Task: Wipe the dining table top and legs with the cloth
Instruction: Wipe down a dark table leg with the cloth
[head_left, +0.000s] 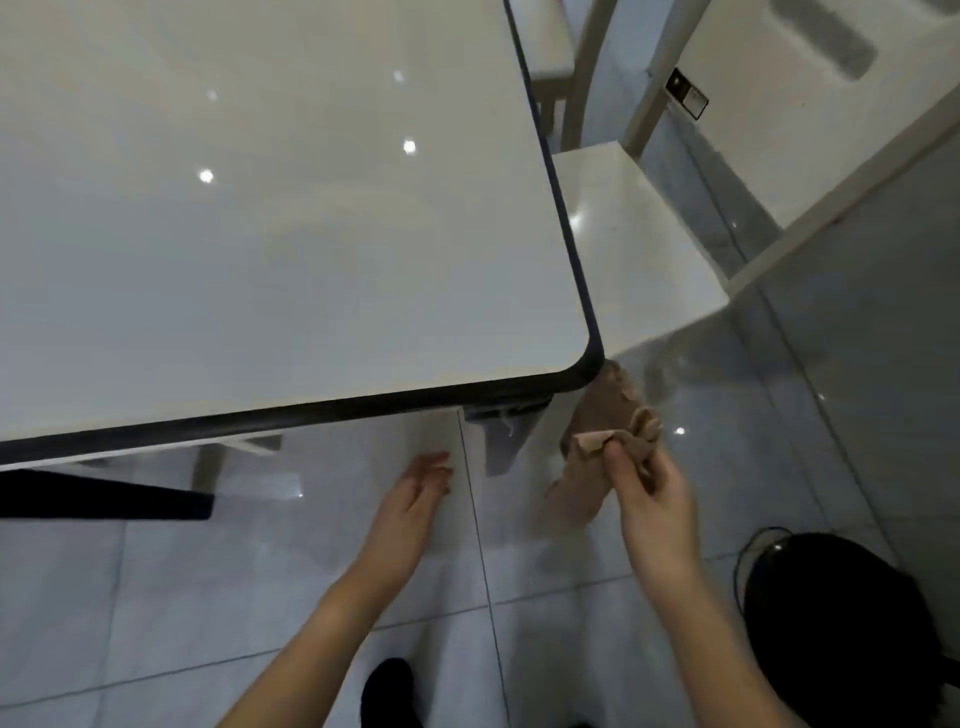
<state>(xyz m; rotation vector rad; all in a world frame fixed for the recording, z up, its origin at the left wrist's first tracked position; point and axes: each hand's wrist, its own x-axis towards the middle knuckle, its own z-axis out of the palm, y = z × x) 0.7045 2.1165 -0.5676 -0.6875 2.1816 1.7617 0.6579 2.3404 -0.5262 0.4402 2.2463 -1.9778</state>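
Two hands are seen below the near edge of the white, dark-rimmed worktop (285, 234). The tan cloth (597, 415) is pinched between thumb and fingers of the right hand (644, 483) and hangs just under the worktop's rounded corner, beside the table leg (501, 441). The left hand (415, 488) is held open, fingers relaxed, left of that leg.

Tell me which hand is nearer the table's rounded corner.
Right. The right hand, pinching the cloth, is just below the corner; the left hand is open farther left, below the front edge.
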